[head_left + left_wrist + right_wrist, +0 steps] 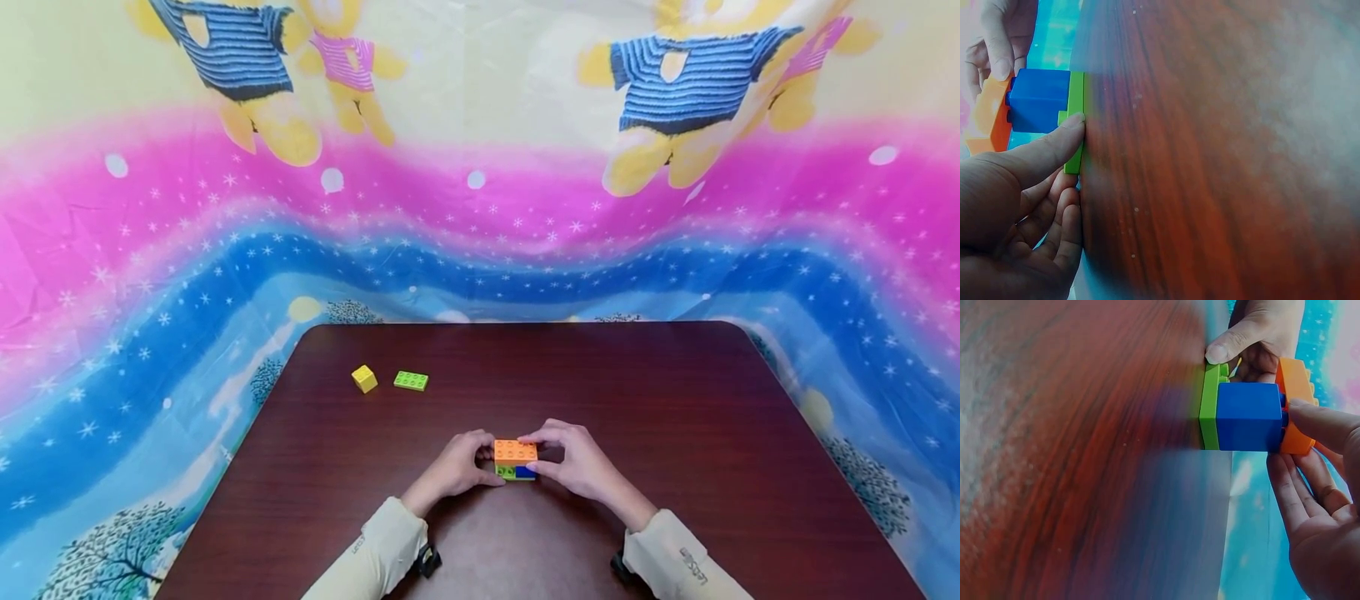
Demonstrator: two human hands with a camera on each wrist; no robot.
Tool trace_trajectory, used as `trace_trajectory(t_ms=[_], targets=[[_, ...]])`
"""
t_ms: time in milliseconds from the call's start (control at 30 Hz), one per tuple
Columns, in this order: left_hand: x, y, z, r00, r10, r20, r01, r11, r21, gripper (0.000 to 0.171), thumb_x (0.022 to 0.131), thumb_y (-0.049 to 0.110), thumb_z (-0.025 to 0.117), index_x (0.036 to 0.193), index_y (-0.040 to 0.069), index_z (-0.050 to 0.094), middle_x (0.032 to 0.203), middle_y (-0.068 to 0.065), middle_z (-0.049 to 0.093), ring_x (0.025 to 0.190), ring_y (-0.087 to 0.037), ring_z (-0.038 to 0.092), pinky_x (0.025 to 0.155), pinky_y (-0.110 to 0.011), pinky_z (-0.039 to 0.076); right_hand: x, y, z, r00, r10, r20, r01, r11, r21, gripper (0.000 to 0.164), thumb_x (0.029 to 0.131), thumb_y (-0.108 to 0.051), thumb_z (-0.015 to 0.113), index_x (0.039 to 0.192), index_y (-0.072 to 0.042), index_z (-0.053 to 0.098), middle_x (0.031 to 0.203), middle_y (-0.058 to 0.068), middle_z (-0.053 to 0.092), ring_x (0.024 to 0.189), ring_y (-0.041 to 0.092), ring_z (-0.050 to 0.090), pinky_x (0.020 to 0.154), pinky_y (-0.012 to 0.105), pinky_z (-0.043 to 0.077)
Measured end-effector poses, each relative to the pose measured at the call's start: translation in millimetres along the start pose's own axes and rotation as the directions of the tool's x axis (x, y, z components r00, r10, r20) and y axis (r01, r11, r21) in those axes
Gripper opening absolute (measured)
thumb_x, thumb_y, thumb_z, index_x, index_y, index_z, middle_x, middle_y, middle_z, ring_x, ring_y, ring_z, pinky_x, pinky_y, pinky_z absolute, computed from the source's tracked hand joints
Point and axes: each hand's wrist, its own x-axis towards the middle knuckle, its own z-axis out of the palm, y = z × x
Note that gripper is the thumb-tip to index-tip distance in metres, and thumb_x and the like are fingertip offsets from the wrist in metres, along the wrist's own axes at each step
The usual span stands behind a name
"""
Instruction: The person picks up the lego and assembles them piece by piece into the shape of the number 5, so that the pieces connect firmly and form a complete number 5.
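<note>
A flat green toy brick (1075, 150) lies on the table with a blue brick (1249, 417) standing on one end of it. Over the blue brick sits an orange brick (515, 451), slightly tilted, with blue studs showing in the gap beneath it. My left hand (455, 467) pinches the green brick at the end away from the blue one, thumb on its near edge. With thumb and fingers, my right hand (581, 464) grips the orange brick at its right end. The wrist views show part of each hand's fingers hidden behind the bricks.
On the dark wooden table (637, 392), a yellow brick (364, 379) and another flat green brick (412, 381) lie toward the back left. A patterned cloth (480, 233) hangs behind the table and around its sides.
</note>
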Motion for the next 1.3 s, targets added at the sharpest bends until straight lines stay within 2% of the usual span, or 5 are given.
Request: trace_trajectory(t_ms=[233, 567, 867, 1033, 1300], targets=[[0.1, -0.8, 0.7, 1.000, 0.020, -0.010, -0.020, 1.000, 0.004, 0.033, 0.074, 0.018, 0.095, 0.093, 0.011, 0.069, 0.089, 0.004, 0.063, 0.079, -0.006, 0.057, 0.072, -0.019, 0.050, -0.1, -0.4, -0.9, 1.000, -0.010, 0.001, 0.010, 0.999, -0.035, 0.041, 0.085, -0.018, 0.087, 0.124, -0.026, 0.077, 0.101, -0.015, 0.066, 0.100, 0.014, 0.069, 0.087, 0.034, 0.060], [-0.1, -0.5, -0.7, 1.000, 0.021, -0.008, -0.021, 1.000, -0.002, 0.033, 0.074, 0.018, 0.095, 0.091, 0.012, 0.068, 0.088, 0.006, 0.062, 0.078, -0.003, 0.055, 0.072, -0.019, 0.049, 0.6, 0.1, 0.4, 1.000, -0.009, -0.007, 0.009, 1.000, -0.011, 0.041, 0.083, -0.015, 0.088, 0.122, -0.025, 0.078, 0.100, -0.014, 0.066, 0.099, 0.016, 0.070, 0.086, 0.034, 0.061], [-0.8, -0.4, -1.1, 1.000, 0.002, -0.004, -0.002, 1.000, -0.004, 0.033, 0.075, 0.019, 0.095, 0.092, 0.012, 0.067, 0.089, 0.002, 0.063, 0.079, -0.007, 0.056, 0.072, -0.020, 0.049, 0.7, -1.2, 0.7, 1.000, -0.017, -0.009, 0.016, 1.000, -0.022, 0.042, 0.083, -0.014, 0.088, 0.122, -0.025, 0.077, 0.100, -0.013, 0.065, 0.097, 0.012, 0.070, 0.087, 0.032, 0.061], [-1.9, -1.9, 0.2, 1.000, 0.026, -0.006, -0.026, 1.000, -0.003, 0.033, 0.074, 0.019, 0.095, 0.091, 0.012, 0.068, 0.087, 0.004, 0.061, 0.078, -0.004, 0.054, 0.071, -0.019, 0.048, -0.2, -1.4, 1.7, 1.000, 0.005, -0.003, -0.005, 1.000, -0.025, 0.042, 0.083, -0.015, 0.088, 0.122, -0.026, 0.077, 0.099, -0.015, 0.064, 0.097, 0.013, 0.070, 0.087, 0.032, 0.061], [-1.3, -1.7, 0.4, 0.999, 0.044, -0.025, -0.044, 0.999, -0.009, 0.033, 0.073, 0.017, 0.096, 0.089, 0.012, 0.068, 0.085, 0.005, 0.061, 0.076, -0.004, 0.054, 0.070, -0.018, 0.048, -0.3, -1.1, 2.5, 1.000, -0.010, -0.025, 0.010, 1.000, -0.023, 0.041, 0.083, -0.015, 0.088, 0.121, -0.026, 0.077, 0.098, -0.014, 0.064, 0.098, 0.014, 0.070, 0.088, 0.037, 0.061]])
